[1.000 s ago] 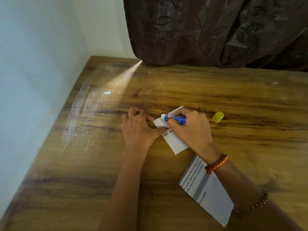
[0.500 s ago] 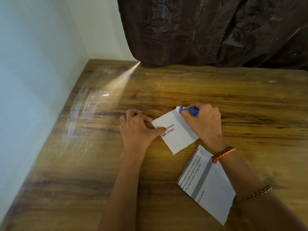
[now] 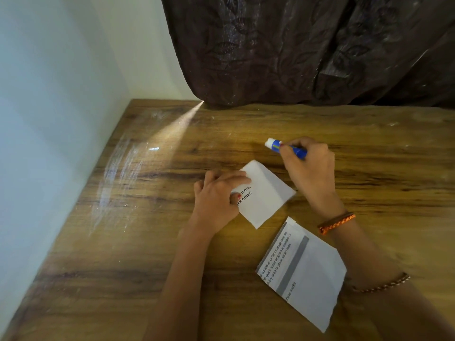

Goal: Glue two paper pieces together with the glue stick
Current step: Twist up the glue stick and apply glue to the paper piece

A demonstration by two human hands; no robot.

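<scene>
A wooden desk [image 3: 147, 242] is sitting in a pale-walled corner under a dark curtain [image 3: 307, 50]. The larger paper piece [image 3: 310, 274] is lying nearest. The left hand [image 3: 219, 198] is pressing flat the smaller paper [image 3: 267, 195]; the right hand [image 3: 310, 168], its grip pinching the glue stick [image 3: 283, 147], is hovering beyond.

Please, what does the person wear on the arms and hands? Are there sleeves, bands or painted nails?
Both forearms are bare, with no sleeves in view. The right hand has a braided orange and brown band at the wrist, and a thinner brown beaded or braided band sits further up that forearm. The left hand has no band; its thumbnail is painted red.
</scene>
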